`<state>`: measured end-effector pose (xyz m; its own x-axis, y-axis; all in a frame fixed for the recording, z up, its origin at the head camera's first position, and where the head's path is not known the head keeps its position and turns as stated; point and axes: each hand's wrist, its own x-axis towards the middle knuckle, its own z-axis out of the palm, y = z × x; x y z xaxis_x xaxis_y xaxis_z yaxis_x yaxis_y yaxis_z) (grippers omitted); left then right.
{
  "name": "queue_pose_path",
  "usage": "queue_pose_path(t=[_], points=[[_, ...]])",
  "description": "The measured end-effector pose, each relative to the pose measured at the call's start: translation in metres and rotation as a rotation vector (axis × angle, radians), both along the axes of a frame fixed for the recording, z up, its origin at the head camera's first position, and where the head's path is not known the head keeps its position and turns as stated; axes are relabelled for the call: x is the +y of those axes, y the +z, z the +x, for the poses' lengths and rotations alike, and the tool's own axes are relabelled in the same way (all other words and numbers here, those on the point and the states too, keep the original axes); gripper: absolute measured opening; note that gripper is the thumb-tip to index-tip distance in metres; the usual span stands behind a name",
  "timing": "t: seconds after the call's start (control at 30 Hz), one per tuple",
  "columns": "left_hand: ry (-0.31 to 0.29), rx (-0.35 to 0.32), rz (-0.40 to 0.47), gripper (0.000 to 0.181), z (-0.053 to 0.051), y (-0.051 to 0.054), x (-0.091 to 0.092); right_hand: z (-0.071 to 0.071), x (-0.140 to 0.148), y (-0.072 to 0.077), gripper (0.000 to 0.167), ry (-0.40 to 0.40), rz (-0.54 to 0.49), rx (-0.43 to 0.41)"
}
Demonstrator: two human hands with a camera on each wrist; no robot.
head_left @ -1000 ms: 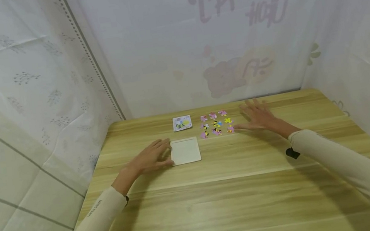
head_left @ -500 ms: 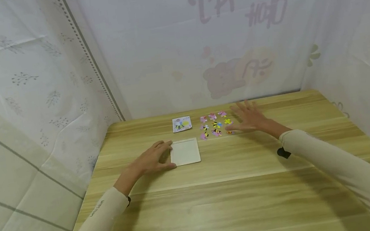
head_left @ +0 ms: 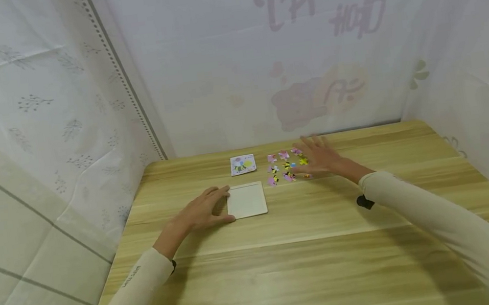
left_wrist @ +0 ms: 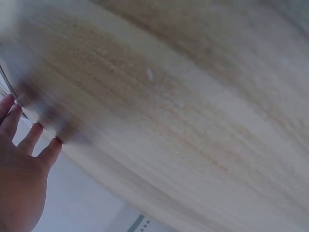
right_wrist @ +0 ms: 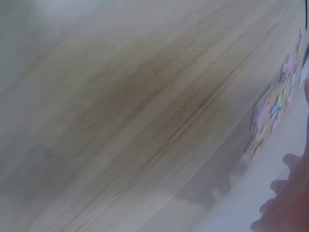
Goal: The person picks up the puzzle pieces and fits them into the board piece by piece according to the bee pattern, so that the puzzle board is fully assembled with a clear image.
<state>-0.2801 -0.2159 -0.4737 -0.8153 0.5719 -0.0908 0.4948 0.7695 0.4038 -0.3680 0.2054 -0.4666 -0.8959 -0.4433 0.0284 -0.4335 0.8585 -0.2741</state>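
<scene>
A white square puzzle tray (head_left: 247, 201) lies on the wooden table. My left hand (head_left: 203, 211) rests at its left side, thumb by the near corner and fingers by the far corner. Straight, spread fingers show on that hand (left_wrist: 21, 179) in the left wrist view. Jigsaw pieces (head_left: 273, 181) in pink, yellow and black lie in loose rows right of the tray. Over the right end of those rows my right hand (head_left: 323, 157) is spread, partly covering some pieces. In the right wrist view this hand (right_wrist: 292, 200) appears apart from the puzzle pieces (right_wrist: 263, 113).
A small picture card (head_left: 243, 164) with a bee-like drawing lies behind the tray. Wood-grain tabletop (head_left: 261, 279) stretches toward me. Patterned white cloth (head_left: 215, 74) hangs behind the table and along both sides.
My right hand has moved left, from beside the jigsaw pieces to over their right end. My left hand stays at the tray's left side with little change.
</scene>
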Motion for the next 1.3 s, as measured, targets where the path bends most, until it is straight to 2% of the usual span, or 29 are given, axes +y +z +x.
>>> queue_pose_path(t=[0.2,0.37,0.6,0.83,1.13,1.3], points=[[0.018,-0.001,-0.015,0.090,0.001,0.003,0.002,-0.005,-0.010,0.001,0.088,0.016,-0.020,0.013],[0.033,0.011,-0.033,0.093,0.001,0.003,0.002,-0.010,-0.017,0.000,0.082,0.060,-0.047,0.014],[0.031,0.021,-0.041,0.095,0.000,0.004,0.002,-0.020,-0.027,-0.003,0.075,0.126,-0.051,0.057],[0.025,0.026,-0.048,0.096,-0.002,0.005,0.005,-0.025,-0.032,-0.004,0.066,0.158,-0.114,0.026],[0.028,0.033,-0.041,0.098,-0.002,0.004,0.006,-0.036,-0.041,-0.010,0.055,0.225,-0.129,0.070],[0.040,0.034,-0.049,0.099,-0.002,0.004,0.007,-0.040,-0.048,-0.008,0.049,0.227,-0.148,0.042]])
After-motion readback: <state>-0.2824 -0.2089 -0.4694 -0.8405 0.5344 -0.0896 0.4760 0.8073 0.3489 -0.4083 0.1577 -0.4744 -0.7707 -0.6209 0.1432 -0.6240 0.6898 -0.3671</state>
